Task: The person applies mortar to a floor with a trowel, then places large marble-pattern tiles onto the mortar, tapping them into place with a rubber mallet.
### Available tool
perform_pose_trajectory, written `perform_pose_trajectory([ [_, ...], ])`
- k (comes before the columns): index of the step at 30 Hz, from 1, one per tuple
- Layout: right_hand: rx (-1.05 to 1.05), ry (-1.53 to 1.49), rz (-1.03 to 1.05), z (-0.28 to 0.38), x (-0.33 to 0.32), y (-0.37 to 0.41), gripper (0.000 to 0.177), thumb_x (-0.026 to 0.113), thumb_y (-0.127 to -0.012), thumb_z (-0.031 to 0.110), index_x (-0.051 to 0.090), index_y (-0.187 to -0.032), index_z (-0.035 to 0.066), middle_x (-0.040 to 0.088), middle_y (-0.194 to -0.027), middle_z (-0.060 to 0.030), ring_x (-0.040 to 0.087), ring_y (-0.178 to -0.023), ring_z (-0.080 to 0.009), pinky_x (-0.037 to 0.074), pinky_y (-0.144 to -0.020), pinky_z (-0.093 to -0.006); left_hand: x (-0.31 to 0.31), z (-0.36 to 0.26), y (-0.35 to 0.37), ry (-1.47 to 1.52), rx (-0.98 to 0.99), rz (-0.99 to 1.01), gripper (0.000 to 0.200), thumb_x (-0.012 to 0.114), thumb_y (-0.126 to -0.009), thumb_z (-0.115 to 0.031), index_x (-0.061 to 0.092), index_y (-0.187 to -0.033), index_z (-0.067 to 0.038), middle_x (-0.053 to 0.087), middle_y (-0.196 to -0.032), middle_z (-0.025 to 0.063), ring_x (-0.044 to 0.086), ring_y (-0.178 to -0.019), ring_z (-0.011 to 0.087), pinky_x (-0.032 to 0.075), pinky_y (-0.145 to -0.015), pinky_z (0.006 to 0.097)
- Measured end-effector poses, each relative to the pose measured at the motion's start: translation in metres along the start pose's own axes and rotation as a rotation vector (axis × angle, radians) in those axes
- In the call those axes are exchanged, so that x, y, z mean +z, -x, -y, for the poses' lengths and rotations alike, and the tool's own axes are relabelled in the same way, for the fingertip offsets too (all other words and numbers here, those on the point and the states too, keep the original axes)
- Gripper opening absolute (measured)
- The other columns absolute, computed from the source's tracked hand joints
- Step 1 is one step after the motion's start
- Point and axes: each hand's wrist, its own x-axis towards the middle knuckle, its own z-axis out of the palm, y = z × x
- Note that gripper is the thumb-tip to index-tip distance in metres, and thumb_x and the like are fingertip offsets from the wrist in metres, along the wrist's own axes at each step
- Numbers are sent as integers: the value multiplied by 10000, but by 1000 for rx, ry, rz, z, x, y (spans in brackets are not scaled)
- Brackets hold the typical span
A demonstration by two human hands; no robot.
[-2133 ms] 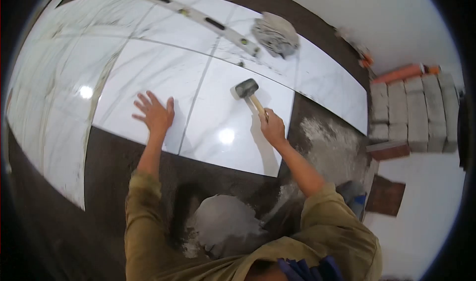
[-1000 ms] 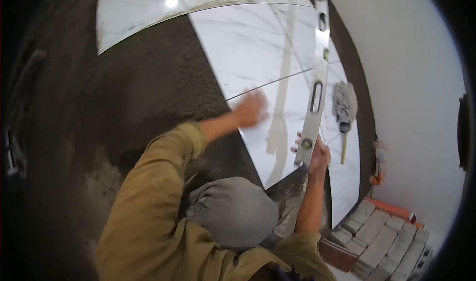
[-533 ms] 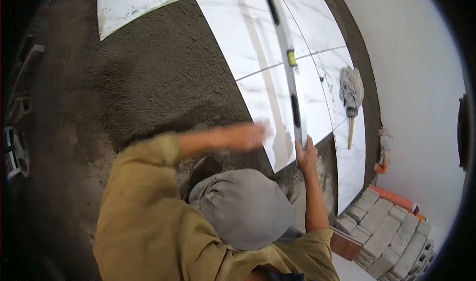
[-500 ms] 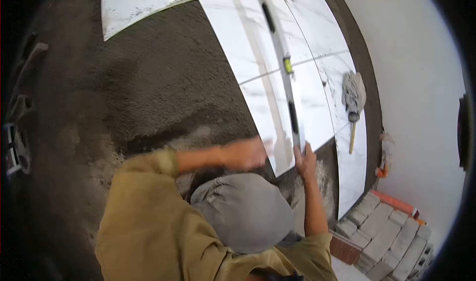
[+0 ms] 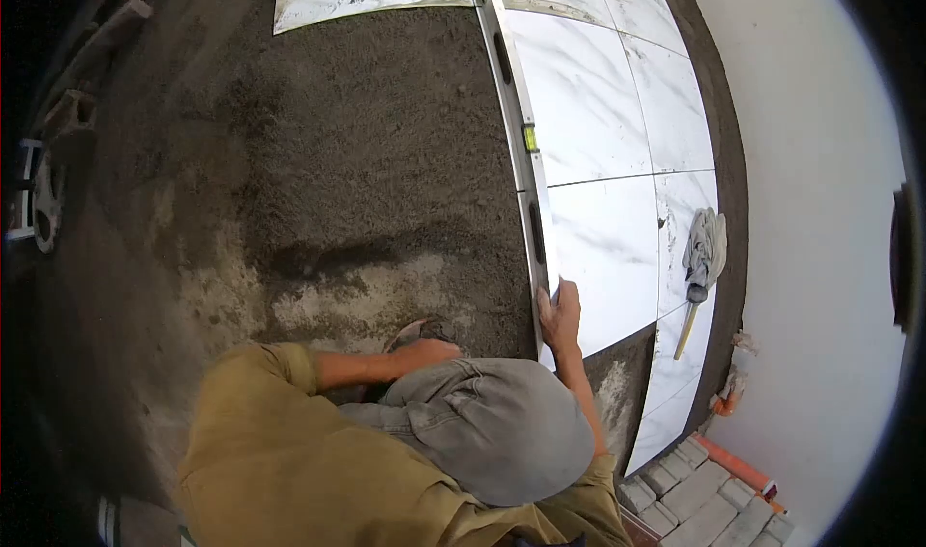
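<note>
My right hand (image 5: 559,317) is closed on the near end of a long silver level (image 5: 535,176) with a yellow-green vial. The level lies along the left edge of the white marbled tiles (image 5: 598,238), beside dark mortar (image 5: 386,132). Lower left, my left hand (image 5: 429,354) is closed low over the mortar, its fingers partly hidden behind my grey-clad knee (image 5: 502,431). A curved, light-edged object (image 5: 407,334) shows just beyond that hand; I cannot make out what it is.
A mallet (image 5: 696,293) with a grey cloth (image 5: 705,246) rests on the right tiles. Grey paving blocks (image 5: 699,499) and an orange pipe (image 5: 735,463) lie at the lower right, near the white wall (image 5: 820,209). Block pieces (image 5: 72,113) are at the far left.
The level has shifted left from the tiles' middle to their left edge, still in my right hand. My left hand has moved down and left, away from the tile corner. The view has shifted too.
</note>
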Motion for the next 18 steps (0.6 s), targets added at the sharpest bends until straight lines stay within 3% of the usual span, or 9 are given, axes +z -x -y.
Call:
perform_pose_trajectory([
  [3, -25, 62, 35, 2, -3, 1, 351, 668, -834, 110, 540, -1131, -27, 523, -879, -209, 526, -775, -367, 433, -687, -424, 5, 10, -4, 221, 15, -64, 311, 585, -885, -216, 610, -1155, -64, 611, -1049, 166, 602, -1020, 370, 487, -866, 421],
  [6, 22, 79, 53, -1, -2, 22, 472, 694, -798, 70, 507, -1210, -61, 495, -829, -175, 507, -739, -337, 426, -668, -425, 6, 10, -4, 219, 25, -82, 300, 589, -883, -189, 615, -1160, -76, 625, -1082, 158, 602, -1048, 366, 479, -895, 426],
  [9, 60, 86, 94, -4, -5, 36, 475, 699, -798, 71, 508, -1214, -57, 494, -822, -171, 508, -727, -328, 424, -657, -423, 0, 4, -5, 281, -58, -32, 301, 611, -871, -178, 627, -1156, -81, 638, -1105, 146, 602, -1080, 352, 474, -923, 421],
  [18, 67, 98, 102, -3, -13, 45, 550, 723, -760, 26, 473, -1243, -52, 503, -853, -162, 515, -786, -325, 439, -702, -424, -10, -4, -9, 288, 4, -61, 320, 667, -835, -173, 640, -1138, -75, 647, -1098, 147, 636, -1037, 337, 510, -892, 394],
])
